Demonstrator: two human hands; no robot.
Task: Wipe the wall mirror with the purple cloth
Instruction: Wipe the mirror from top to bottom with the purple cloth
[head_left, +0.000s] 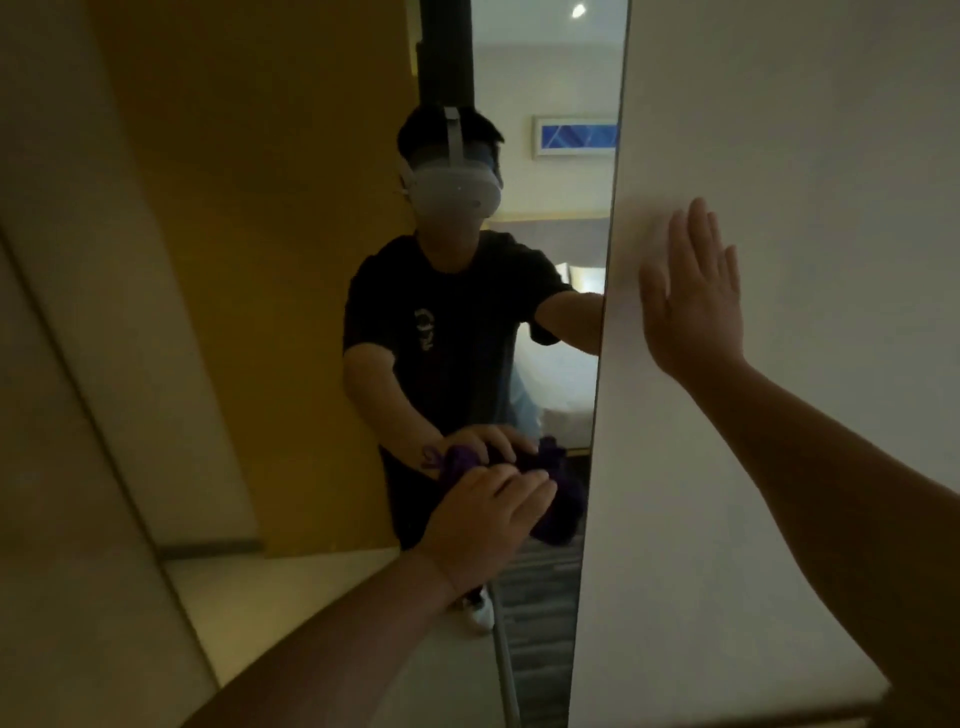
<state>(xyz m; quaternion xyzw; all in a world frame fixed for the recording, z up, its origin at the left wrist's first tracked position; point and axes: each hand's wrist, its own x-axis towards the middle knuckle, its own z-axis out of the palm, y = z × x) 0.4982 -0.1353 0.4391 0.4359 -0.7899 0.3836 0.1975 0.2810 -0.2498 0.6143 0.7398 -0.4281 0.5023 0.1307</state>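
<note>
The tall wall mirror (291, 260) fills the left and middle of the head view, its right edge running down beside a pale wall. My left hand (483, 525) presses the crumpled purple cloth (558, 512) flat against the glass low on the mirror, near its right edge. Most of the cloth is hidden under my fingers; its reflection shows just above. My right hand (691, 296) rests open and flat on the pale wall (805, 156) right of the mirror, holding nothing.
The mirror reflects a person in a black shirt with a headset, an ochre wall, a bed and a blue framed picture. A pale door or panel (78, 364) stands at the far left. The wall's lower ledge (727, 712) shows at the bottom right.
</note>
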